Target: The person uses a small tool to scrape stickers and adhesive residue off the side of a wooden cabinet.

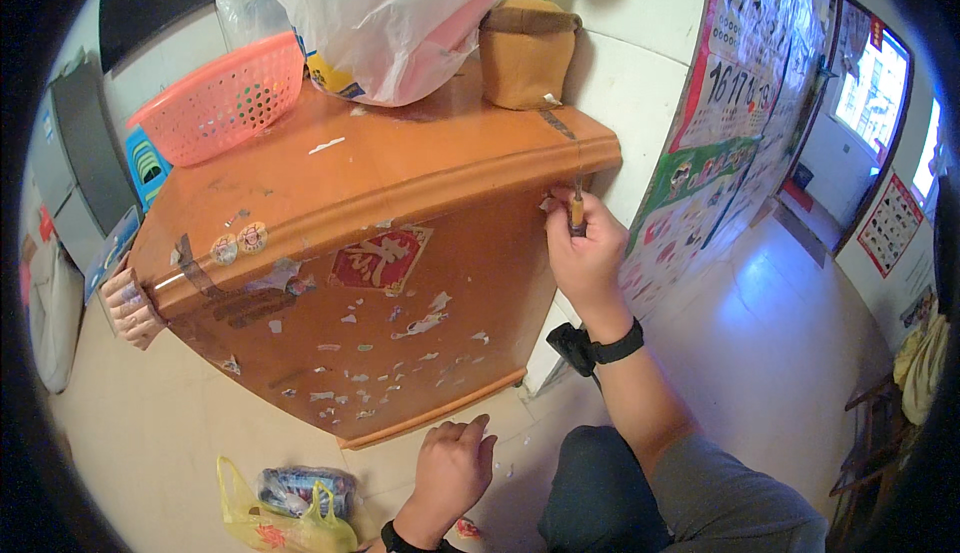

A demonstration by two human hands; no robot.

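My right hand (589, 245) grips a small hand tool (577, 212) with a yellow and dark handle and a thin metal shank. The shank points up at the underside of the cabinet's top edge, near its right corner. A torn scrap of paper (547, 203) shows by my fingertips. The orange-brown wooden cabinet (480, 260) has many torn sticker remnants on its side panel, and a red diamond-shaped paper decoration (381, 259) is stuck high on it. Below the panel's lower edge hangs my left hand (454, 467), loosely curled, with nothing visible in it.
On the cabinet top stand a coral plastic basket (225, 99), a white plastic bag (382, 20) and a plush cactus pot (529, 54). A yellow plastic bag (292, 530) and a wrapped package (307, 487) lie on the floor. Number posters (731, 88) cover the right wall.
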